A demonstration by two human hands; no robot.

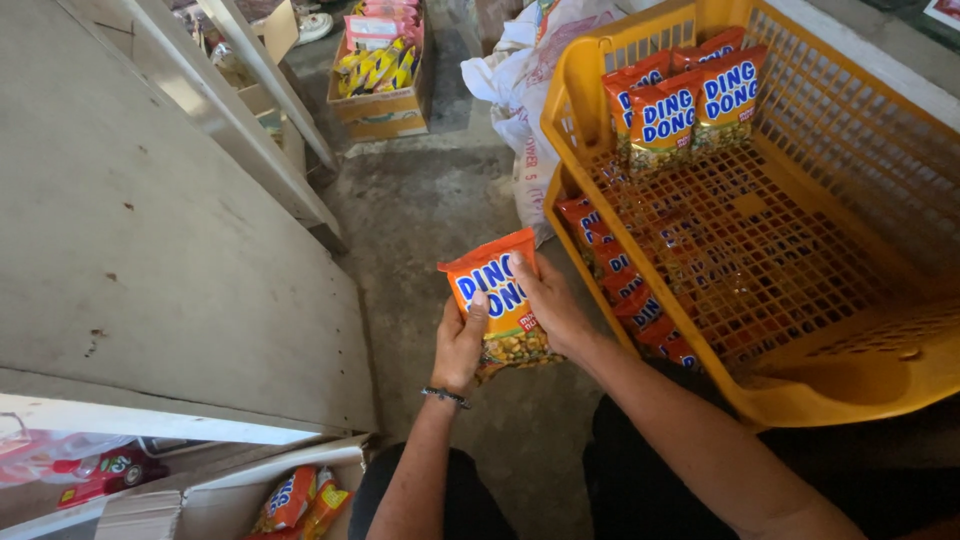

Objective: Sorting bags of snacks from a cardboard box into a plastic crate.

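The snack packet (500,300), orange at the top with blue and white lettering and a see-through lower part showing mixed nuts, sits upright between both of our hands above the bare concrete floor (440,210). Our left hand (460,345) grasps it from the left edge, thumb laid across the front, with a dark beaded bracelet (445,397) at the wrist just below. Our right hand (550,305) grasps it from the right edge, fingers curled behind the packet and thumb on its face. Below and to the left of the left hand we see an open cardboard box (300,495) holding more orange packets, and further left a red bottle (100,475) lying under the edge of a large grey board (150,230) that runs up the left side. Just to the right of the right hand stands a yellow plastic basket (800,260) tipped on its side, with a row of the same packets (630,290) seen through its lattice wall, close to our right forearm. Deeper in the basket, well beyond the hands, three more packets (680,100) stand side by side. Above the hands, a white printed sack (525,90) lies against the basket, and farthest off a cardboard carton (385,70) holds yellow and pink wrapped snacks.
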